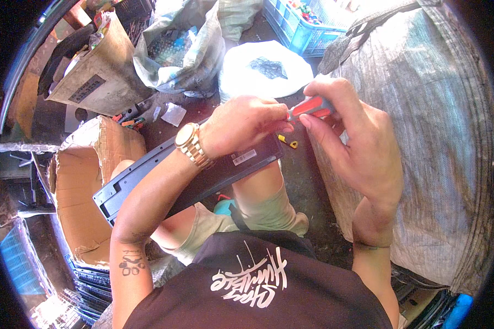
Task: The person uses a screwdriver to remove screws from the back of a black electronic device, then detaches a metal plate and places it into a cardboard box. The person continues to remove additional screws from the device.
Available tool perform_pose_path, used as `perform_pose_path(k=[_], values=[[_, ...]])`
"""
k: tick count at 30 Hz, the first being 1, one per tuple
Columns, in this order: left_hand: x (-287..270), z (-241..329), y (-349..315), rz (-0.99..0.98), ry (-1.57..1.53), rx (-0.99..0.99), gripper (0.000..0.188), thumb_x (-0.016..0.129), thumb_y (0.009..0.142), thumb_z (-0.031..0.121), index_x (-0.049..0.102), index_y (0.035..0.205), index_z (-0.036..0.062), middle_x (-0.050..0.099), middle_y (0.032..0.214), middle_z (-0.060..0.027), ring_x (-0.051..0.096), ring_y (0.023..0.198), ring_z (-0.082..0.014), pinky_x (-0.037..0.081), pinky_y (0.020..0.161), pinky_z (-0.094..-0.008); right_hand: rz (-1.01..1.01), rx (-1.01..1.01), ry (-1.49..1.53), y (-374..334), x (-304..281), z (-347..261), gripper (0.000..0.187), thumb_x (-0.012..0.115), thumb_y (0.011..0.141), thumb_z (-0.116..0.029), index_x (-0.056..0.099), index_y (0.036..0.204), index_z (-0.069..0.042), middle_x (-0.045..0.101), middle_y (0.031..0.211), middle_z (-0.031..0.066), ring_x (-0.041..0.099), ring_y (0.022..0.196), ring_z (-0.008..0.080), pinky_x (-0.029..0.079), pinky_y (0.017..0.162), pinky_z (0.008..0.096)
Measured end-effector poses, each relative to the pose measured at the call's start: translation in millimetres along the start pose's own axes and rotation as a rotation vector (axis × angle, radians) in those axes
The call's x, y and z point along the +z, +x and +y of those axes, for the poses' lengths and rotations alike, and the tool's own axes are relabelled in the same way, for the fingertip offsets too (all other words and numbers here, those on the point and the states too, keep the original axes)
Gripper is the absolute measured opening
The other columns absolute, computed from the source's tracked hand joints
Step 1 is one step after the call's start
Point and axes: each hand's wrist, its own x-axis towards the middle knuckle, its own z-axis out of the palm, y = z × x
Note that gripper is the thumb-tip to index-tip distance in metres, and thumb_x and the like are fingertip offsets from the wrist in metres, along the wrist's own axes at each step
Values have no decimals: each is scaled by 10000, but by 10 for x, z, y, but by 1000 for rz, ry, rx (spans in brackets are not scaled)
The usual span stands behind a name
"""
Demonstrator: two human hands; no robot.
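Observation:
A dark, flat keyboard (225, 171), its labelled underside up, lies slanted across my thighs. My right hand (354, 131) is closed round the red and grey handle of a screwdriver (316, 106), held above the keyboard's far right end. At the screwdriver's front end, the fingers of my left hand (244, 123) are pinched together round it. Its tip is hidden by those fingers, and I cannot see whether a screw is there. A gold watch (192, 145) circles my left wrist, and that forearm crosses over the keyboard.
An open cardboard box (77, 181) stands at my left. Ahead are a filled sack (178, 55), a white bag (263, 68) and a blue crate (304, 27). A large woven sack (411, 148) rises close on my right. A small yellow piece (288, 142) lies on the floor.

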Motion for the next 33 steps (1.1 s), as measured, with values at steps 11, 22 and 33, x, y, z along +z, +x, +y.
perform_pose_path(k=[11,22,33], values=[[81,-45,-15,27,-7,52,198,737,844,130,661,1009,50,687,900,-160,682,842,-407,550,722,-475,-68,154,-262,-24,11,-131,425,837,901,-390,643,1132,-92,768,854,135,767,728,313,576,618,416],[116,75,-2,47,-113,36,216,750,927,222,675,1046,58,713,901,-176,713,864,-402,555,743,-495,-136,-6,-304,-38,-207,-259,192,768,930,-185,690,1078,-91,726,1069,133,750,936,336,588,741,458],[-67,131,133,-69,-125,-54,210,771,909,183,759,1068,46,750,947,-202,736,903,-384,567,807,-446,-163,-11,-249,-40,-342,-248,310,752,921,-111,688,1224,-102,698,1154,154,735,911,344,589,762,427]])
